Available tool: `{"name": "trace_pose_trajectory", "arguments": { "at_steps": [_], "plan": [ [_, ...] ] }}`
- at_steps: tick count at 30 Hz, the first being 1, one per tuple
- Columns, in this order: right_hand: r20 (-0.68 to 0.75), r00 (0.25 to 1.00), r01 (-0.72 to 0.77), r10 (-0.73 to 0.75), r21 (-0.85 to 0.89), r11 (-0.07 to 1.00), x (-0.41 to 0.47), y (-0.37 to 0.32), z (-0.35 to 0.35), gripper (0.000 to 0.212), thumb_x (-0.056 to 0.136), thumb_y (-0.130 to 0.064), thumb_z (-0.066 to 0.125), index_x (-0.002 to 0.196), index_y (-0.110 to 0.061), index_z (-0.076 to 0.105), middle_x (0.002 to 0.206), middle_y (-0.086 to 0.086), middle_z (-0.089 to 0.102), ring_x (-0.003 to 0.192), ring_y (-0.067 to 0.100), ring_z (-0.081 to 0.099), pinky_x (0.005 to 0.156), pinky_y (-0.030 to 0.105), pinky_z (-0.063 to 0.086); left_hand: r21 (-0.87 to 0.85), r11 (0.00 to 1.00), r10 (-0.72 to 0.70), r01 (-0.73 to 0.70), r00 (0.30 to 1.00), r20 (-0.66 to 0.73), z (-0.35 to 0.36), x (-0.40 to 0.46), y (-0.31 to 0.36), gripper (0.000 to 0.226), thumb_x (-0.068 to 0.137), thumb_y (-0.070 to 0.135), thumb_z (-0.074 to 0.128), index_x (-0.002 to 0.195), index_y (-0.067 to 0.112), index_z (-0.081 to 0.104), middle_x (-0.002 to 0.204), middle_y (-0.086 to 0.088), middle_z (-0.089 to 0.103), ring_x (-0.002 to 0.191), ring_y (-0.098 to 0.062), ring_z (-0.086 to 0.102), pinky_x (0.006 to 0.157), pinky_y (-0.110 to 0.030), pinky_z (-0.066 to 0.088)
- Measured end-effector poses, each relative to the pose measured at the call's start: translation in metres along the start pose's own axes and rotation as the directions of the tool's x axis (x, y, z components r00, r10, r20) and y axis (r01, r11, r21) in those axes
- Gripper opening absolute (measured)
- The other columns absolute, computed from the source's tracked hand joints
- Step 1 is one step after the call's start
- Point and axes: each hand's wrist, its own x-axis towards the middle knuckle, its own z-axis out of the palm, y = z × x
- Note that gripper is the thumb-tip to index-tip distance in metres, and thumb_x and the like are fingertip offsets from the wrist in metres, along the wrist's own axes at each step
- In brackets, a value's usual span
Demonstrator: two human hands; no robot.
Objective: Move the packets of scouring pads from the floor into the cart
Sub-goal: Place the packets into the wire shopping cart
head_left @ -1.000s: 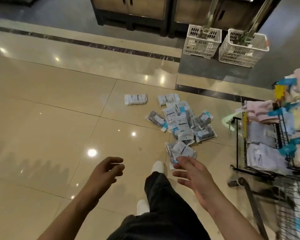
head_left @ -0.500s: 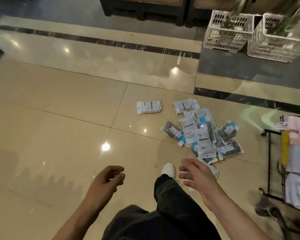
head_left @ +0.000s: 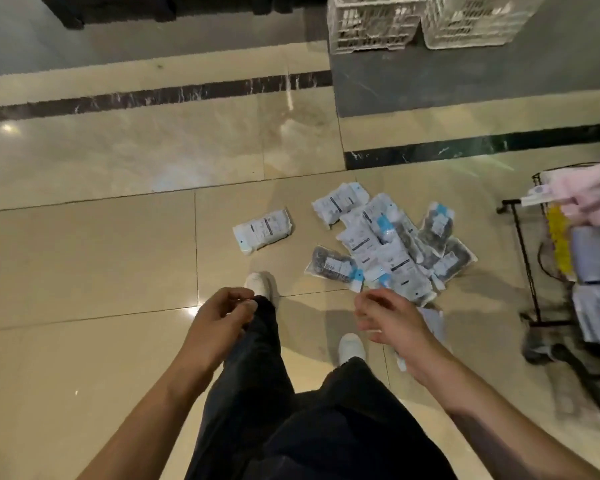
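A heap of scouring-pad packets [head_left: 388,244], white and dark with blue tabs, lies on the beige tiled floor ahead and right of my feet. One white packet [head_left: 262,230] lies apart to the left of the heap. The black wire cart [head_left: 527,251] stands at the right edge, holding pink, yellow and grey goods. My left hand [head_left: 219,320] hangs with loosely curled fingers over my left leg and holds nothing. My right hand [head_left: 392,323] is spread just short of the heap's near edge, empty, partly covering a packet [head_left: 433,320] beneath it.
Two white plastic crates [head_left: 371,26] stand on a dark grey floor section at the top. A dark cabinet base [head_left: 174,8] runs along the top left. My white shoes [head_left: 257,284] and dark trousers fill the lower middle. Bare tiles stretch to the left.
I have stepped closer: the heap and cart have slid down and nearer in view. Both hands stay empty, the right one now nearer the heap's edge.
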Motion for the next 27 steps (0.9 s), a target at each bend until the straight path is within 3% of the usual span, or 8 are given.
{"name": "trace_pose_trajectory", "arguments": {
  "at_steps": [5, 7, 13, 16, 19, 21, 24, 27],
  "plan": [
    [-0.104, 0.992, -0.07, 0.071, 0.013, 0.997, 0.058, -0.027, 0.062, 0.008, 0.097, -0.038, 0.071, 0.103, -0.033, 0.069, 0.109, -0.008, 0.072, 0.101, 0.018, 0.071, 0.1, 0.051, 0.057, 0.142, 0.989, 0.001, -0.03, 0.979, 0.204, -0.002, 0.099, 0.033, 0.013, 0.1, 0.027, 0.066, 0.112, 0.03, 0.07, 0.108, 0.006, 0.075, 0.102, -0.016, 0.071, 0.086, -0.032, 0.058],
    [-0.129, 0.987, -0.093, 0.098, 0.037, 0.995, 0.091, -0.031, 0.082, 0.01, 0.095, -0.039, 0.073, 0.102, -0.034, 0.069, 0.109, -0.008, 0.073, 0.104, 0.019, 0.071, 0.101, 0.052, 0.057, 0.213, 0.977, -0.023, -0.033, 0.966, 0.256, 0.003, 0.136, 0.036, 0.013, 0.1, 0.029, 0.066, 0.111, 0.033, 0.07, 0.107, 0.009, 0.074, 0.103, -0.014, 0.07, 0.093, -0.035, 0.057],
    [-0.21, 0.961, -0.161, 0.179, 0.101, 0.982, 0.235, 0.019, 0.112, 0.006, 0.093, -0.038, 0.076, 0.094, -0.033, 0.074, 0.102, -0.011, 0.075, 0.102, 0.018, 0.072, 0.102, 0.05, 0.056, 0.381, 0.924, -0.089, -0.024, 0.957, 0.275, 0.03, 0.291, 0.004, 0.013, 0.099, 0.027, 0.065, 0.108, 0.034, 0.07, 0.108, 0.011, 0.074, 0.105, -0.013, 0.069, 0.093, -0.036, 0.057],
    [-0.211, 0.952, -0.193, 0.222, 0.15, 0.97, 0.331, 0.069, 0.133, 0.015, 0.093, -0.044, 0.075, 0.102, -0.032, 0.073, 0.107, -0.011, 0.075, 0.105, 0.016, 0.071, 0.098, 0.041, 0.056, 0.424, 0.905, -0.09, -0.034, 0.959, 0.268, 0.06, 0.376, -0.039, 0.012, 0.096, 0.028, 0.066, 0.106, 0.035, 0.069, 0.105, 0.011, 0.075, 0.101, -0.013, 0.071, 0.092, -0.039, 0.059],
    [-0.204, 0.954, -0.194, 0.22, 0.141, 0.971, 0.423, 0.114, 0.157, 0.026, 0.094, -0.045, 0.073, 0.116, -0.03, 0.07, 0.114, -0.011, 0.072, 0.094, 0.008, 0.069, 0.071, 0.018, 0.051, 0.47, 0.88, -0.12, -0.066, 0.927, 0.354, 0.105, 0.454, -0.084, 0.02, 0.09, 0.038, 0.067, 0.11, 0.039, 0.067, 0.104, 0.015, 0.074, 0.099, -0.011, 0.071, 0.092, -0.041, 0.06],
    [-0.203, 0.961, -0.177, 0.186, 0.063, 0.982, 0.476, 0.139, 0.168, 0.031, 0.095, -0.044, 0.073, 0.122, -0.031, 0.066, 0.123, -0.01, 0.068, 0.098, 0.008, 0.066, 0.067, 0.015, 0.046, 0.499, 0.86, -0.085, -0.11, 0.932, 0.353, 0.134, 0.507, -0.11, 0.021, 0.092, 0.036, 0.067, 0.113, 0.036, 0.066, 0.104, 0.014, 0.072, 0.098, -0.011, 0.069, 0.091, -0.038, 0.058],
    [-0.206, 0.973, -0.134, 0.099, -0.161, 0.978, 0.541, 0.175, 0.166, 0.048, 0.092, -0.037, 0.075, 0.137, -0.031, 0.06, 0.135, -0.003, 0.06, 0.112, 0.013, 0.059, 0.087, 0.024, 0.044, 0.548, 0.815, -0.002, -0.187, 0.946, 0.325, 0.167, 0.582, -0.144, 0.025, 0.096, 0.028, 0.066, 0.121, 0.029, 0.064, 0.113, 0.01, 0.07, 0.102, -0.013, 0.067, 0.079, -0.026, 0.051],
    [-0.25, 0.967, -0.142, 0.05, -0.367, 0.919, 0.595, 0.203, 0.146, 0.066, 0.086, -0.026, 0.083, 0.145, -0.025, 0.055, 0.14, 0.009, 0.051, 0.122, 0.026, 0.054, 0.103, 0.031, 0.043, 0.621, 0.706, 0.1, -0.341, 0.916, 0.389, 0.186, 0.632, -0.167, 0.035, 0.095, 0.029, 0.067, 0.129, 0.03, 0.061, 0.13, 0.005, 0.063, 0.116, -0.015, 0.062, 0.092, -0.032, 0.05]
  ]
}}
